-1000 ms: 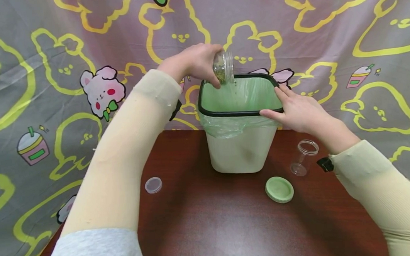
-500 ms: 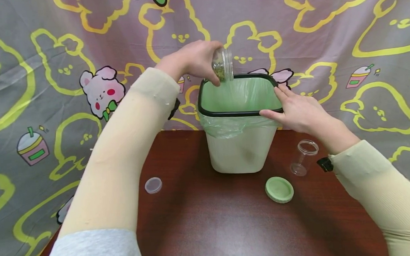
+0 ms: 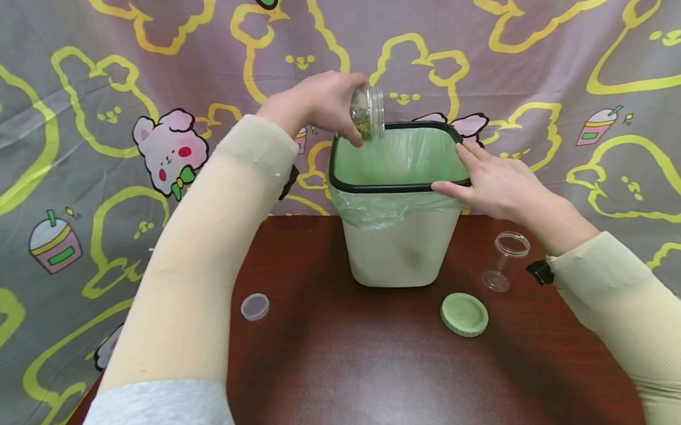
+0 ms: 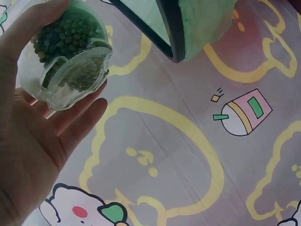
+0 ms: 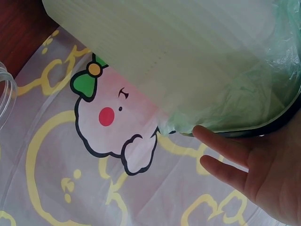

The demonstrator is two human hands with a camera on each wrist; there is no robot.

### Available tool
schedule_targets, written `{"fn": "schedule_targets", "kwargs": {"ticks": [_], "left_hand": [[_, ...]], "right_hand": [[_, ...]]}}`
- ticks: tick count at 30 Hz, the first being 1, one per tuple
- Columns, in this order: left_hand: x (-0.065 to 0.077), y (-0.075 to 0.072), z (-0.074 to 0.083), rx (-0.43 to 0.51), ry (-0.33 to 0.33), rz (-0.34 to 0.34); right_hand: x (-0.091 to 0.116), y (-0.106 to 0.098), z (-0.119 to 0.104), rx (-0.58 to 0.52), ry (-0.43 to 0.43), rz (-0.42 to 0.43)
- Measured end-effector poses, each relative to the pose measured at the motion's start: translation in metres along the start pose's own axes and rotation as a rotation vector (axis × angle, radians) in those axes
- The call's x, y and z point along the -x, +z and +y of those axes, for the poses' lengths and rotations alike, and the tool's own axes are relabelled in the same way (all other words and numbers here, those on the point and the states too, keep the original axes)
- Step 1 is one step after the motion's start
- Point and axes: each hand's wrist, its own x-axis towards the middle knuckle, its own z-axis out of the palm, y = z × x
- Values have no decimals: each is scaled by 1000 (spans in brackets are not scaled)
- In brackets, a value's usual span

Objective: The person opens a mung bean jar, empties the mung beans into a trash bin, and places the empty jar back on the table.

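Note:
My left hand (image 3: 329,104) grips a clear screw-neck jar (image 3: 375,111) tipped on its side, its mouth over the left part of the trash can's opening. Small green bean-like grains (image 4: 70,35) lie along the low side of the jar, seen in the left wrist view. Below it stands the cream trash can (image 3: 403,254), lined with a pale green bag (image 3: 369,211) under a black rim (image 3: 397,188). My right hand (image 3: 501,181) rests at the can's right corner, thumb along the front rim and fingers straight on the right side. Two fingers (image 5: 223,146) show beside the rim in the right wrist view.
On the brown table (image 3: 348,366) an open clear jar (image 3: 502,265) stands right of the can. A green lid (image 3: 464,315) lies in front of it, and a small translucent lid (image 3: 255,307) is at the left. A patterned curtain (image 3: 194,72) hangs close behind.
A few grains were falling from the jar's mouth a second ago; none show falling now. The left hand rose slightly with the jar, then came down a little and left. The right hand stayed put.

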Motion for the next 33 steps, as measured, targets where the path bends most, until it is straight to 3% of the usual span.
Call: {"fn": "schedule_targets", "kwargs": {"ticks": [8,20,24,29,33], "left_hand": [[-1,-4,1,1,12,57],[-2,0,2,-39,17,15],[-3,0,1,-41,15,25],[-3,0,0,-43,1,84],[-4,0,1,-64,17,55]], "right_hand": [[0,1,0,-5,-4,4],[-1,0,0,-2,2,-8],[-1,0,1,-8,7,-16],[-1,-1,1,-5,10,-16],[-1,0,1,-6,7,-16]]}}
